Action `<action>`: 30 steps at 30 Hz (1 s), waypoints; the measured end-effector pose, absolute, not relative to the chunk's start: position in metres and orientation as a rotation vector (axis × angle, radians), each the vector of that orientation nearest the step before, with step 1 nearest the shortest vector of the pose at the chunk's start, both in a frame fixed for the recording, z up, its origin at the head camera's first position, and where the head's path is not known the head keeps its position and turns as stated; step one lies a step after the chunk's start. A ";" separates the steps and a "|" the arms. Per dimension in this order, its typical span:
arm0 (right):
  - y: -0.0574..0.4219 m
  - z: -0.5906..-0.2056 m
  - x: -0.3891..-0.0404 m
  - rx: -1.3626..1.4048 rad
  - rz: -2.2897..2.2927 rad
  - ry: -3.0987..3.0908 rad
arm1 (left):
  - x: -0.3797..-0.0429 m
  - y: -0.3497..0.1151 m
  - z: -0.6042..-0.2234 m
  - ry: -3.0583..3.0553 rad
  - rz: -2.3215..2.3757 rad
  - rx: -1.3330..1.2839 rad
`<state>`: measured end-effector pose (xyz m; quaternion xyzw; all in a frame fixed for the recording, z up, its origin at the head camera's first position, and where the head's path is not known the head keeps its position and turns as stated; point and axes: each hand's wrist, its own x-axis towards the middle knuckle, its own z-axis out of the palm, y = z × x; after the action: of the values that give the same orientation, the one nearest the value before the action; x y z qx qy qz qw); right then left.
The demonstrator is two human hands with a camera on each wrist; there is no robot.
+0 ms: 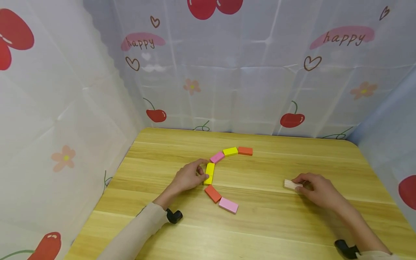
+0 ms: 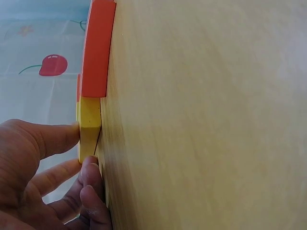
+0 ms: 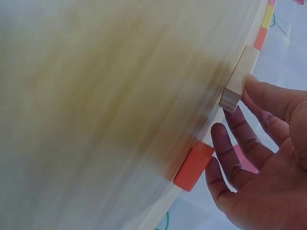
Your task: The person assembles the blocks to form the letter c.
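On the wooden table [image 1: 260, 224], my left hand [image 1: 190, 176] pinches a yellow block [image 1: 210, 173], thumb at its near end and index finger by its far end. That block lies in a curved row, between a pink block [image 1: 217, 157] and an orange block [image 1: 212, 194]. In the left wrist view, the thumb touches the yellow block [image 2: 89, 127] beside the orange one [image 2: 97, 52]. Over to the right, my right hand [image 1: 316, 189] holds a plain wood block [image 1: 291, 185] between thumb and fingers. An orange block [image 3: 194, 165] lies close to its lower fingers in the right wrist view.
The row's far end continues with a yellow block [image 1: 230, 151] and an orange block [image 1: 245, 151]; a pink block [image 1: 228, 205] ends it nearer me. Printed curtains [image 1: 227, 97] hang behind the table and at both sides. Black wrist devices [image 1: 174, 216] sit at both wrists.
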<state>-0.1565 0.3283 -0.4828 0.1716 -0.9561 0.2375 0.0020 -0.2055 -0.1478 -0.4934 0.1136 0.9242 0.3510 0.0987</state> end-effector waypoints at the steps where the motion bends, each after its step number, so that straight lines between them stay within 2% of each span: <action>1: 0.327 -0.483 -0.156 0.542 0.739 -2.997 | -0.206 -0.148 -0.493 2.733 1.040 0.335; 13: 0.313 -0.484 -0.149 0.516 0.702 -2.997 | -0.205 -0.147 -0.492 2.730 1.044 0.332; 30: 0.294 -0.480 -0.141 0.613 0.747 -3.044 | -0.205 -0.148 -0.494 2.742 1.031 0.339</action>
<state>-0.1406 0.2944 -0.4801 0.1918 -0.9528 0.2338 -0.0259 -0.2048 -0.1475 -0.4935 0.1144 0.9255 0.3480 0.0959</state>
